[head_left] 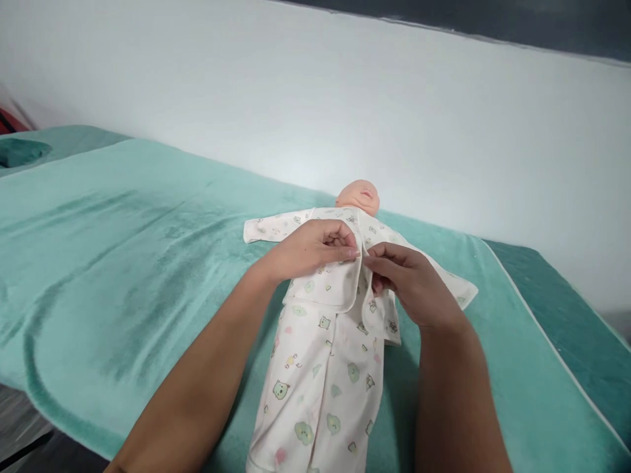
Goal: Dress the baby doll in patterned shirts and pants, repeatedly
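Note:
A baby doll [359, 195] lies on its back on a teal blanket [123, 249], dressed in a white printed jacket [330, 282] and matching trousers [320, 387]. My left hand [310, 248] pinches the edge of the jacket's left front flap over the doll's chest. Facing it, my right hand [411, 282] pinches the edge of the right flap, and the two sets of fingertips nearly touch. Both jacket sleeves lie spread out flat to the sides.
The blanket covers a bed that stands against a white wall [394, 118]. A darker teal sheet [566, 315] shows at the right edge. At the far left lies a dark green cushion [20, 152]. The floor shows at the lower left corner.

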